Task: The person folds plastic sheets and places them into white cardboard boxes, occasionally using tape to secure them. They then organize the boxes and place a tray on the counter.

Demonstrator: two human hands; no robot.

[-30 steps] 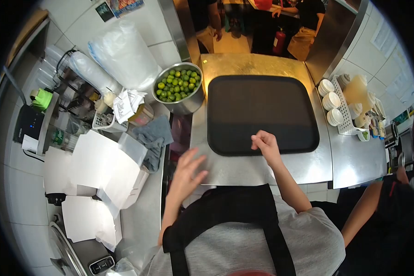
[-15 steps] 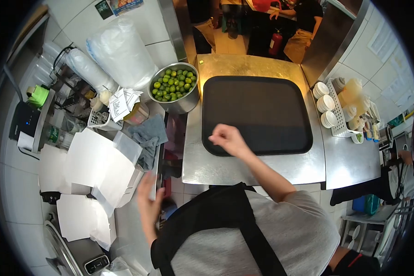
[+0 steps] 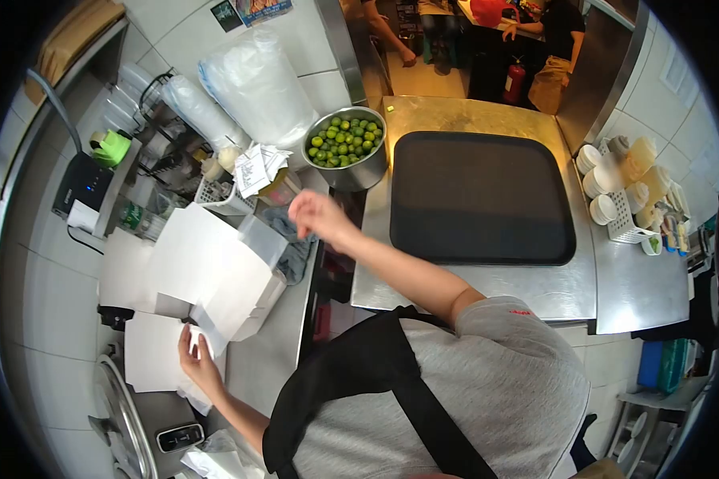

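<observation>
At the left counter, my left hand (image 3: 200, 366) is open, fingers stretched out at the edge of a lower white paper box (image 3: 152, 351) with its lid up. Whether the fingertips touch it cannot be told. My right hand (image 3: 321, 217) is raised near a grey cloth (image 3: 297, 259), its fingers loosely bent and apart, with nothing visible in them. Between the hands stands a larger white paper box (image 3: 208, 259) with open flaps. A black tray (image 3: 483, 199) lies flat on the steel table (image 3: 479, 283).
A steel pot (image 3: 359, 172) of green limes stands at the table's left corner. White papers (image 3: 260, 168) lie over a basket and tub behind the boxes. At the right are stacked white cups (image 3: 595, 182) and a basket (image 3: 627, 227) of bottles. People are beyond the opening.
My right hand has swung left from over the tray to near the cloth. My left hand has moved from the counter's edge to the lower box. The view has turned left.
</observation>
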